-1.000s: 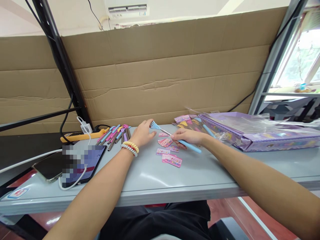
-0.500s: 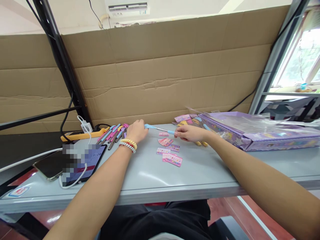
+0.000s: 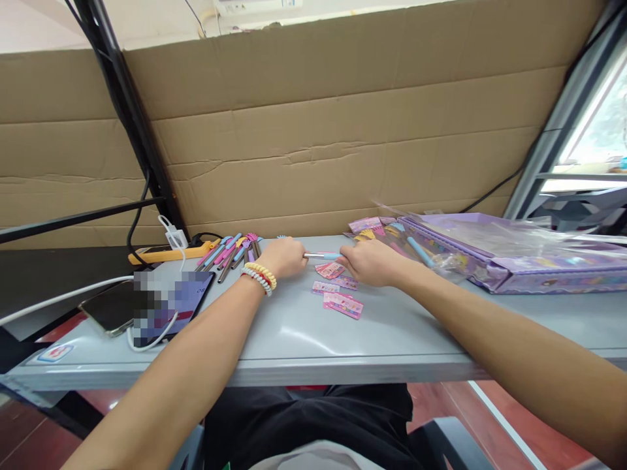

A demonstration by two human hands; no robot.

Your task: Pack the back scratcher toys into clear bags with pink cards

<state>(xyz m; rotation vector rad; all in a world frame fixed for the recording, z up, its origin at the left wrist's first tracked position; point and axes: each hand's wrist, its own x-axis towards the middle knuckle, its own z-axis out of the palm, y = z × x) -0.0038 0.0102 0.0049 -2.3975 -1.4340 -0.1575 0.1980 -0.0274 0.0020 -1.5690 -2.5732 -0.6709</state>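
A telescopic back scratcher with a light blue handle and metal rod spans the gap between my hands. My left hand is closed around its head end, with a bit of the blue claw showing behind the fingers. My right hand grips the blue handle. Below them on the grey table lie several small pink and purple cards. Left of my left hand is a pile of back scratchers in pink, blue and purple.
At the right sits a purple box with clear plastic on it. Beside it are a bagged blue-handled item and a yellow claw head. A phone, a tablet and white cables lie left. Cardboard stands behind.
My hands have come closer together along the back scratcher, so less of the rod shows. My left hand now covers most of the blue claw. The view has tilted down slightly.
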